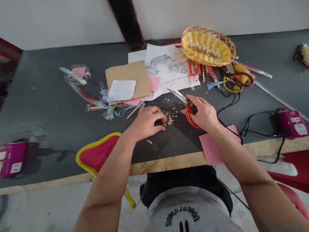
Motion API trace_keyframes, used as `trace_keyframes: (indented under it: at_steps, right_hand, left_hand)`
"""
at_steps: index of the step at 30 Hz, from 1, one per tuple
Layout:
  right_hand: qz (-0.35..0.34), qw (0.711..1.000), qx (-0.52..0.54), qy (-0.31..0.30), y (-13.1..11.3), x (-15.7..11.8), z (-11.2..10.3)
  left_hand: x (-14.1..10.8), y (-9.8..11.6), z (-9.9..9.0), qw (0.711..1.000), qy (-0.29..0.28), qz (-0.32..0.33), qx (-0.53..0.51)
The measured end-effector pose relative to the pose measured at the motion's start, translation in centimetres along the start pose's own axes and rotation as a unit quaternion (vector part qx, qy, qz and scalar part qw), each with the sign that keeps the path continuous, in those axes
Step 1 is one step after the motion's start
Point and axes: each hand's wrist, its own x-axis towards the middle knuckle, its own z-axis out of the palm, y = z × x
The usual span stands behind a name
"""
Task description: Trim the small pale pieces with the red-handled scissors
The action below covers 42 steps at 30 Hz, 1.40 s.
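My right hand (204, 112) is closed around the red handles of a pair of scissors (180, 96). Their blades point up and to the left over the dark tabletop, slightly parted. Facing it, my left hand (151, 120) rests low over the table with curved fingers, thumb and fingertips apart. Small cut wooden bits (170, 120) lie at its fingertips, with fine crumbs scattered around them. A thin wooden stick (137, 107) lies just beyond the left hand. Pink paper (210, 149) lies under my right forearm at the table edge.
A yellow woven basket (209, 48) holding small pale pieces stands at the back, near packaged chopsticks (193, 69). Printed drawings (166, 64) and brown card (127, 75) lie mid-table. Another pair of scissors (238, 82), a black cord (248, 120), purple boxes (293, 124) and a red-yellow fan (100, 151) are around.
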Motion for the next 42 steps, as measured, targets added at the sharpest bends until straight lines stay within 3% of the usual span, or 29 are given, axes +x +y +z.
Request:
trace_keyframes:
  at_steps: [11,15,19,23,26,37,39,42]
  right_hand:
    - [-0.011,1.000,0.013,0.010,0.2,-0.1,0.2]
    - [-0.010,0.999,0.032,0.017,0.1,0.0,0.0]
    - [-0.063,0.994,0.086,0.005,-0.5,-0.3,-0.3]
    - [-0.165,0.981,0.097,-0.012,-1.6,-1.0,-0.2]
    - [-0.179,0.980,0.080,-0.022,-2.1,-1.4,0.3]
    - [-0.164,0.982,0.086,-0.021,-2.1,-1.5,0.6]
    - [-0.165,0.982,0.091,-0.022,-2.1,-1.5,0.5]
    - [-0.131,0.987,0.091,-0.010,-1.6,-1.1,0.1]
  left_hand:
    - [0.1,0.4,0.6,1.000,0.021,0.018,0.004]
    - [0.3,0.3,0.5,0.991,0.098,-0.012,-0.089]
    - [0.6,0.2,1.0,0.933,0.213,-0.074,-0.281]
    - [1.0,0.5,1.4,0.846,0.226,-0.093,-0.475]
    - [1.3,0.9,1.4,0.815,0.235,-0.094,-0.521]
    - [1.3,0.5,2.3,0.835,0.238,-0.083,-0.489]
    - [1.2,0.3,2.4,0.849,0.223,-0.077,-0.472]
    - [0.9,0.3,2.0,0.897,0.211,-0.047,-0.384]
